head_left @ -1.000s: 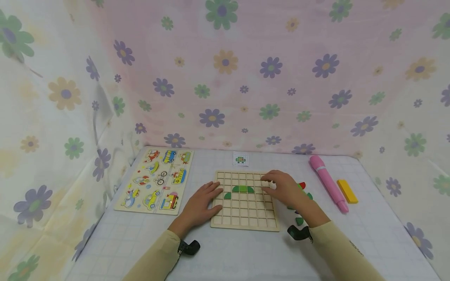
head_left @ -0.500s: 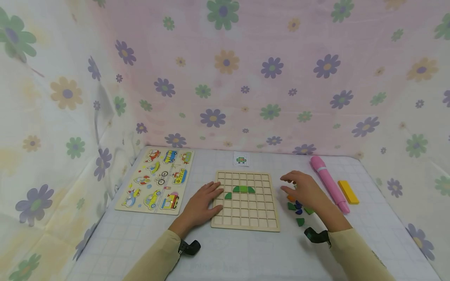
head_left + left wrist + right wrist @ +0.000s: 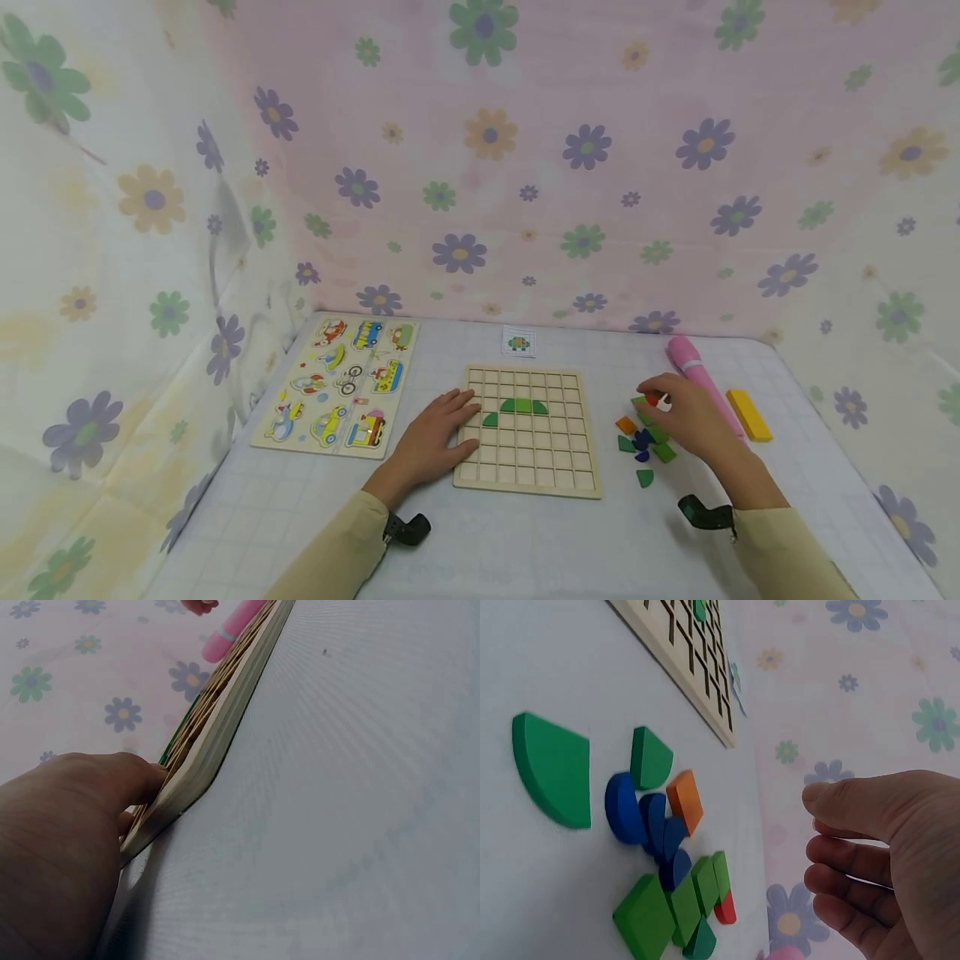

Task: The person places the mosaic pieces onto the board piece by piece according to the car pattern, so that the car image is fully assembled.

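Observation:
My left hand [image 3: 431, 437] rests with extended fingers on the left edge of a wooden grid board [image 3: 528, 492]. In the left wrist view its thumb lies at the board's rim [image 3: 199, 769]. Set in the grid are a green square [image 3: 523, 406] with a green quarter-round on each side, and another green quarter-round [image 3: 491, 420] lower left. My right hand [image 3: 686, 412] is over loose pieces right of the board; the right wrist view shows its fingers loosely bent, holding nothing. Below lie blue pieces [image 3: 626, 808], an orange piece [image 3: 685, 802], green squares [image 3: 643, 919] and a red piece [image 3: 726, 909].
A picture puzzle board [image 3: 262, 442] with vehicle shapes lies at the left. Behind the grid board is a small card [image 3: 518, 342] with a turtle-like pattern. A pink stick-shaped object [image 3: 701, 379] and a yellow block [image 3: 749, 415] lie at the right. Flowered cloth walls surround the table.
My right hand has moved right, from the grid board's upper right edge to over the loose pieces, uncovering several of them. My left hand stays on the board.

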The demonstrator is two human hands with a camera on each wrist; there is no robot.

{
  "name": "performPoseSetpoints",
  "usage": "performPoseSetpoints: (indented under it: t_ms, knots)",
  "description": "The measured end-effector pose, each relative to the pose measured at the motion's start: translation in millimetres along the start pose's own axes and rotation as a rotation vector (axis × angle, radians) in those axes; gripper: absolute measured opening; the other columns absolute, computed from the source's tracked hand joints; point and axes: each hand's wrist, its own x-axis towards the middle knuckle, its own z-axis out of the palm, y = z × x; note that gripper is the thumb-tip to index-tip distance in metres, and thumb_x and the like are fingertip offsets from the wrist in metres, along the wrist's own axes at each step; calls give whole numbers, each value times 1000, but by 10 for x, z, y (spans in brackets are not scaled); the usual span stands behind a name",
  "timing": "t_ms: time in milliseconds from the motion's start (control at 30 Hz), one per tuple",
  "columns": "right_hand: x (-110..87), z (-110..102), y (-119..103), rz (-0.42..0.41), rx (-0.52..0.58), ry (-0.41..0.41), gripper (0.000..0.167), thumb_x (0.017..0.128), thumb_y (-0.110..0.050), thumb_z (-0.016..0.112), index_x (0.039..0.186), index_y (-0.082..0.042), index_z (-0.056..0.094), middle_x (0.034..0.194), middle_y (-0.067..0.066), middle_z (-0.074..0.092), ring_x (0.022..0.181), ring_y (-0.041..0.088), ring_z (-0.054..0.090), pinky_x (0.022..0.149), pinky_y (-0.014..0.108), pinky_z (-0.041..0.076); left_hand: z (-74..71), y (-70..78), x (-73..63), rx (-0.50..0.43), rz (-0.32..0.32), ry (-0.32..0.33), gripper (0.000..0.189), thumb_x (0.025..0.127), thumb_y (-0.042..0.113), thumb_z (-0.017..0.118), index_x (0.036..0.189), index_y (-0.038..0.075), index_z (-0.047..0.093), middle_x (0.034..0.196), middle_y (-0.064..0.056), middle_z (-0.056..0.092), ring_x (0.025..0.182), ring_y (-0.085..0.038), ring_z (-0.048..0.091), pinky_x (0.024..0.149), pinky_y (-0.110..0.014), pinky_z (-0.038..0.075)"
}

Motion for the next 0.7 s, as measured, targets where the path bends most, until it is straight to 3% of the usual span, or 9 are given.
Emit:
performPoseSetpoints:
  t_ms: [267,500,700]
  knots:
    - [-70,-19,133,117,-19,-42,22,99,-21,82,116,-7,80,105,6,72,97,30,62,81,46,61,8,-7,-5,24,-3,6,64,107,47,65,162,19,53,174,0,37,163,-26,25,131,-49,25]
    - [-89,26,175,197,-25,-75,29,98,-28,84,116,-5,78,104,9,73,93,29,63,80,48,64,22,-28,-4,29,1,8,64,106,48,65,162,19,54,174,0,38,163,-25,26,131,-48,26]
    - [-67,101,256,261,-45,-124,39,97,-37,84,116,-3,78,99,7,72,86,26,61,75,42,61,29,-33,10,21,9,10,64,106,48,65,162,19,54,174,0,37,163,-26,26,131,-48,25]
